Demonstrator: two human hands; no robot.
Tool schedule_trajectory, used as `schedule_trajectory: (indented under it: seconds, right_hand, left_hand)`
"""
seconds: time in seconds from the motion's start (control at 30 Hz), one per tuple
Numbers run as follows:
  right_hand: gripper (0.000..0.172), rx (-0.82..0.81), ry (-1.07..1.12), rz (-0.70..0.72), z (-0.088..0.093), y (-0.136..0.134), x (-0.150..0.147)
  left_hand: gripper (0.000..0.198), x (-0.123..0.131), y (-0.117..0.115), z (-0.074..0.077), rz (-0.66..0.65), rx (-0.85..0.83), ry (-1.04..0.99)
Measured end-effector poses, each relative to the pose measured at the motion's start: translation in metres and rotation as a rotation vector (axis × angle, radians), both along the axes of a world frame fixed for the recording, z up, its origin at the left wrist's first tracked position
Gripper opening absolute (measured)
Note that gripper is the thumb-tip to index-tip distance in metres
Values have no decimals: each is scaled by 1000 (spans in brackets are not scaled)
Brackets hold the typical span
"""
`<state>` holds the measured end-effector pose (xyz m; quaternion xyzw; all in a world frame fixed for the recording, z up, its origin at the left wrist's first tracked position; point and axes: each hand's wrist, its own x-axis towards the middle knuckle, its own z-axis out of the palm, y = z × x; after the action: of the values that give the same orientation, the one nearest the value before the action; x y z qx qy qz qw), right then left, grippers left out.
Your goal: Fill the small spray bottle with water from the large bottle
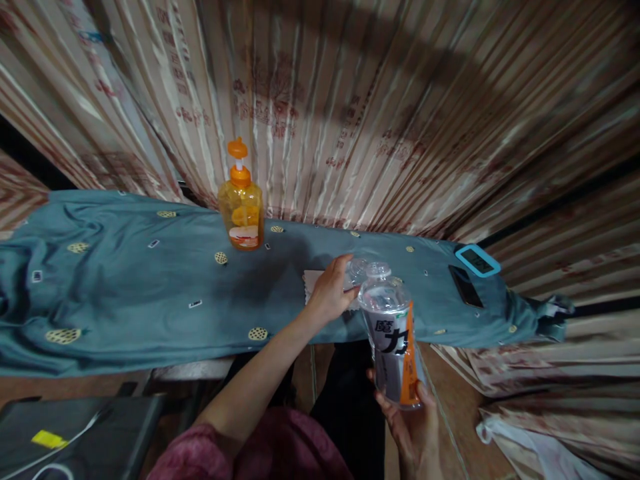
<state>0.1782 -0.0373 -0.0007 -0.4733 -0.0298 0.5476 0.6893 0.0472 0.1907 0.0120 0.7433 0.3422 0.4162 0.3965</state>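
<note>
My right hand (407, 420) is wrapped round the lower part of a plastic bottle (393, 350) with a silver-grey and orange label and large dark characters. The bottle is tilted, its clear shoulder and narrow neck pointing up and away from me, over the table's front edge. Just left of the neck, my left hand (333, 287) is closed on a clear plastic piece (356, 272); its exact kind is hard to make out. Beneath that hand lies a pale cloth with a zigzag edge (311, 283), mostly hidden.
An orange pump bottle (243, 213) stands at the back of the narrow table, which a green patterned cloth (165, 287) covers. To the right lie a phone (465, 287) and a blue-rimmed digital timer (477, 261). Curtains (310, 100) hang behind. A dark stool-like surface (100, 427) sits lower left.
</note>
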Motion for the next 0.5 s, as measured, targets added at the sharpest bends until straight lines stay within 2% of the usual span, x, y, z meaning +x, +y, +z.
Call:
schedule_trajectory:
  seconds: [0.13,0.3,0.5]
  right_hand:
    - [39,14,-3,-24,5,-3,-5]
    - [40,6,14,-14,0,-9,0]
    - [33,19,12,-3,4,-15,2]
  left_hand:
    - [62,2,2,-1,6,-15,-2]
    - [62,2,2,0,3,-42,48]
    - [68,0,1,3,-36,33,38]
